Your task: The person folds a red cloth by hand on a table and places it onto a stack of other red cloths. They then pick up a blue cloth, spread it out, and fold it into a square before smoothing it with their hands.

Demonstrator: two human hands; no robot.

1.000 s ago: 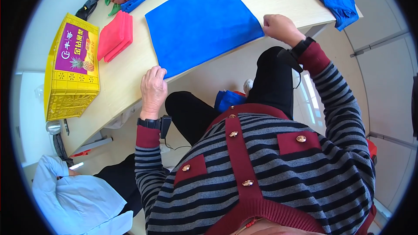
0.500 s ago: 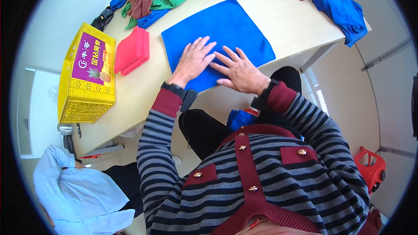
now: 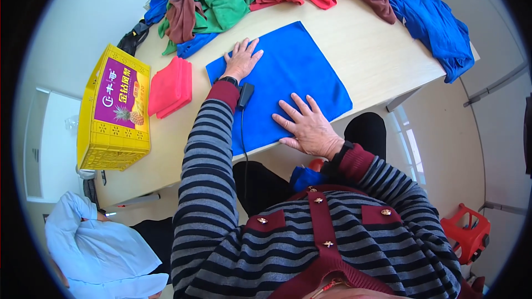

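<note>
A blue cloth [image 3: 293, 66] lies spread flat on the table in front of me, one edge along the table's near side. My left hand [image 3: 242, 61] rests on its far left part, fingers stretched out and apart. Nearer to me, my right hand [image 3: 311, 127] lies flat on the cloth's lower right part, its fingers spread too. Neither hand grips anything. A small black device [image 3: 246, 96] with a cable sits at my left wrist. Left of the cloth is a stack of folded red cloths [image 3: 170, 86].
A yellow crate [image 3: 113, 147] stands at the table's left end. Heaped green [image 3: 219, 4], brown, red and blue cloths [image 3: 429, 25] line the far side of the pale table [image 3: 382, 58]. A person in a light blue shirt [image 3: 105, 243] is at lower left; a red plastic stool [image 3: 466, 232] is at right.
My left hand has slid away from the right hand, toward the cloth's far left corner. My right hand is a little nearer to me on the cloth. The whole view has shifted slightly.
</note>
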